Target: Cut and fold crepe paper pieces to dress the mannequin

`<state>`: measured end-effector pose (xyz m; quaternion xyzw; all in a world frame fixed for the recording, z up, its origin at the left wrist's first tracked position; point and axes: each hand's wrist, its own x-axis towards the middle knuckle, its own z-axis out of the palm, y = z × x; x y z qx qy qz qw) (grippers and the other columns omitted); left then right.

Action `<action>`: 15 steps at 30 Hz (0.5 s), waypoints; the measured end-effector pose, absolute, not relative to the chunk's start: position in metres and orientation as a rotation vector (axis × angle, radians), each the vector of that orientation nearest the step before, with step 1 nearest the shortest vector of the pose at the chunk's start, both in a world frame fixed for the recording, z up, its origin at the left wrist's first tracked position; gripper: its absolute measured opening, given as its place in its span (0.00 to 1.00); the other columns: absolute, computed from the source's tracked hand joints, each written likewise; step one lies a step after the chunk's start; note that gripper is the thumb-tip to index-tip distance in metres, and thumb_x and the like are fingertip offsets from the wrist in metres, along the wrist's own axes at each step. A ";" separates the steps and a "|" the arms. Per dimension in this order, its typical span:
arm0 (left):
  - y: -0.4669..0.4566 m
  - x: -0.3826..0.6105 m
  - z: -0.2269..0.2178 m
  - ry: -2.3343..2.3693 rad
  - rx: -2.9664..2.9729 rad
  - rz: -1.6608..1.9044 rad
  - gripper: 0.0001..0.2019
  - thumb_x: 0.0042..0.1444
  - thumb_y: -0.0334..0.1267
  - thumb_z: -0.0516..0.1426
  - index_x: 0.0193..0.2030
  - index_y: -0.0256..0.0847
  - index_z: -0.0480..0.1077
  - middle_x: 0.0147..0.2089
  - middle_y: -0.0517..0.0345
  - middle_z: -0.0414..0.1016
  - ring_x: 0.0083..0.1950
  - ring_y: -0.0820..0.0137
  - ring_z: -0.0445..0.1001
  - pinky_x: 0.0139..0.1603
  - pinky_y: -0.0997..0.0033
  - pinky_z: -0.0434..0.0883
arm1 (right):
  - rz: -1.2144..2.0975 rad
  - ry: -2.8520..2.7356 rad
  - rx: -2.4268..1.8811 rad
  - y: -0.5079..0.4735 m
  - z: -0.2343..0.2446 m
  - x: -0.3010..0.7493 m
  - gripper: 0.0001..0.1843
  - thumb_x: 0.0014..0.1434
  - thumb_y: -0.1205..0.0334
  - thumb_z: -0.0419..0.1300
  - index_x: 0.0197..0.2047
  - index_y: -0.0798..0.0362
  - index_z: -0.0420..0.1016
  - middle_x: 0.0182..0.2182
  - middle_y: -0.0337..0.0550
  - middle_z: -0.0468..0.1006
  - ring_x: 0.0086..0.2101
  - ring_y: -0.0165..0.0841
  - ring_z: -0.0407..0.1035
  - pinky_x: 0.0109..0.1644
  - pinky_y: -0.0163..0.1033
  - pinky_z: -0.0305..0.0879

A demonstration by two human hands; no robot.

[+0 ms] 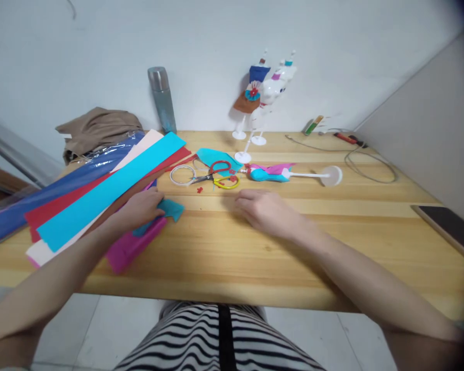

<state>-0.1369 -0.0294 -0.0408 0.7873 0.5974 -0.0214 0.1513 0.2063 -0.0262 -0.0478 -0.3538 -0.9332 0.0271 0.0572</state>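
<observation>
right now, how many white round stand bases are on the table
4: the back-left base and back-right base near the wall, the front base closer in, and the tipped base to their right. Others could be hidden.

The pale wooden surface (270,268) bears a fanned stack of coloured strips (112,191) and a magenta piece (129,250) at the left, scissors (206,178) and small red scraps (200,190) near the middle, a dressed figure (270,173) lying flat, upright white stands (243,157), a flask (163,103) and a flat dark device (444,226).
</observation>
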 end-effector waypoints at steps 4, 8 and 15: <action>-0.027 -0.136 -0.043 1.719 2.228 -0.126 0.06 0.51 0.37 0.57 0.25 0.43 0.65 0.31 0.53 0.75 0.36 0.60 0.72 0.35 0.66 0.58 | 0.153 -2.961 -0.853 -0.039 -0.048 0.165 0.16 0.63 0.75 0.54 0.44 0.54 0.81 0.46 0.52 0.84 0.40 0.40 0.77 0.43 0.42 0.68; -0.026 -0.126 -0.032 1.687 2.125 0.048 0.05 0.49 0.39 0.58 0.28 0.42 0.65 0.31 0.56 0.73 0.35 0.64 0.70 0.36 0.68 0.58 | 0.372 -2.860 -0.836 -0.049 -0.059 0.140 0.12 0.64 0.72 0.55 0.43 0.52 0.80 0.43 0.49 0.83 0.37 0.38 0.76 0.39 0.41 0.69; -0.023 -0.093 -0.030 1.363 1.945 0.460 0.13 0.49 0.46 0.61 0.27 0.42 0.63 0.26 0.65 0.61 0.29 0.72 0.60 0.31 0.71 0.58 | 1.104 -1.942 -1.052 -0.028 -0.093 0.136 0.38 0.53 0.55 0.70 0.65 0.50 0.67 0.57 0.56 0.76 0.44 0.40 0.76 0.42 0.45 0.75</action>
